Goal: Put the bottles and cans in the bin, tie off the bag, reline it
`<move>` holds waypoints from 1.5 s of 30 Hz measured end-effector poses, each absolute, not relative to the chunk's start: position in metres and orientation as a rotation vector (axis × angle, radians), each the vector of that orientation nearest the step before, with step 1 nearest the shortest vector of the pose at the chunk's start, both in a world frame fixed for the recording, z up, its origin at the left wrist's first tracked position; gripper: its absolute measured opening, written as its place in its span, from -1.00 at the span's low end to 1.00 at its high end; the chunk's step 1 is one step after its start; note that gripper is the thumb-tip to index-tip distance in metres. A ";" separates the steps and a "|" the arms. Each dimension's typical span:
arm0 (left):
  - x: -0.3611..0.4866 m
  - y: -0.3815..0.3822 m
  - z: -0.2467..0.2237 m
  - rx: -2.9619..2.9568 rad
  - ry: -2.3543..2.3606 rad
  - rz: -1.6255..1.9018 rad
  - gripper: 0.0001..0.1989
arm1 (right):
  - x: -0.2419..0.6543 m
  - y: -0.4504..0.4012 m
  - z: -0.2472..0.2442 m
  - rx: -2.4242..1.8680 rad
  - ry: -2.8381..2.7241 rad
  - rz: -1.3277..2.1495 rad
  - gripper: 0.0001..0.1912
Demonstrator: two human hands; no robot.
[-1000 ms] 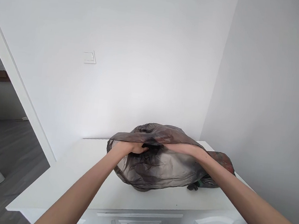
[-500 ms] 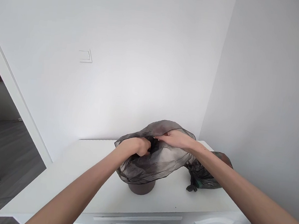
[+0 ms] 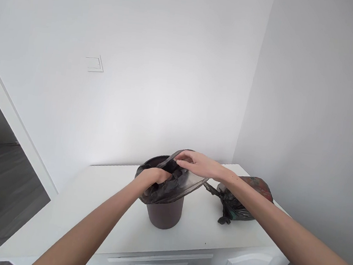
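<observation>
A dark brown bin (image 3: 164,214) stands upright on the white dresser top. A thin, see-through black bag (image 3: 169,193) lies over its mouth and hangs over the front rim, while part of the back left rim shows bare. My left hand (image 3: 156,176) reaches down into the bag, its fingers hidden inside. My right hand (image 3: 194,162) is at the bag's back right edge, with thumb and fingers closed on the film.
To the right on the dresser (image 3: 113,236) lies a knotted dark bag (image 3: 241,206) with something inside. White walls meet behind it. A light switch (image 3: 94,63) is on the wall, and a doorway opens at far left.
The bag has sunk lower and spreads less widely, so more of the bin's side and its back rim show. My left hand has moved slightly left and deeper in.
</observation>
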State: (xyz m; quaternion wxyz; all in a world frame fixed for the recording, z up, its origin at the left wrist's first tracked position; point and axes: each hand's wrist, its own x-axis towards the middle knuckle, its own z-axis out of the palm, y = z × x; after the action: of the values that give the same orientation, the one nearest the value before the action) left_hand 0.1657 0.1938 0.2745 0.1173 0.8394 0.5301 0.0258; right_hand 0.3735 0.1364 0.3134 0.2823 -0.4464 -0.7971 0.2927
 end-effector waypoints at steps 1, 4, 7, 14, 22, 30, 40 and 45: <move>0.164 0.191 0.278 2.474 1.524 0.023 -0.72 | 0.374 0.139 0.310 -1.189 -2.141 0.758 -0.74; 0.151 0.178 0.291 2.584 1.441 -0.018 -0.80 | 0.373 0.147 0.298 -1.173 -2.135 0.663 -0.74; 0.131 0.166 0.295 2.702 1.458 0.148 -0.66 | 0.371 0.154 0.286 -1.170 -2.124 0.535 -0.65; 0.093 0.176 0.277 2.294 1.859 0.641 -0.21 | 0.368 0.173 0.264 -1.154 -2.134 0.641 0.14; 0.064 0.173 0.288 2.064 1.829 0.499 -0.42 | 0.376 0.176 0.252 -1.171 -2.021 0.950 0.21; 0.057 0.179 0.286 2.027 2.070 0.748 -0.58 | 0.377 0.182 0.240 -1.199 -1.812 1.198 0.11; 0.022 0.190 0.216 1.783 1.993 0.267 -0.68 | 0.393 0.178 0.212 -0.981 -1.696 1.618 0.01; 0.019 0.168 0.219 1.852 1.943 0.450 -0.72 | 0.407 0.162 0.206 -1.051 -1.729 1.431 0.05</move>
State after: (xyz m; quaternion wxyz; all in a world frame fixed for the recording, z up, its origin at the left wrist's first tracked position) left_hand 0.0191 0.1683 0.2187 0.2086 0.6655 0.6982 0.1616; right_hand 0.4066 0.1622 0.2055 0.3258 -0.4012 -0.6596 0.5458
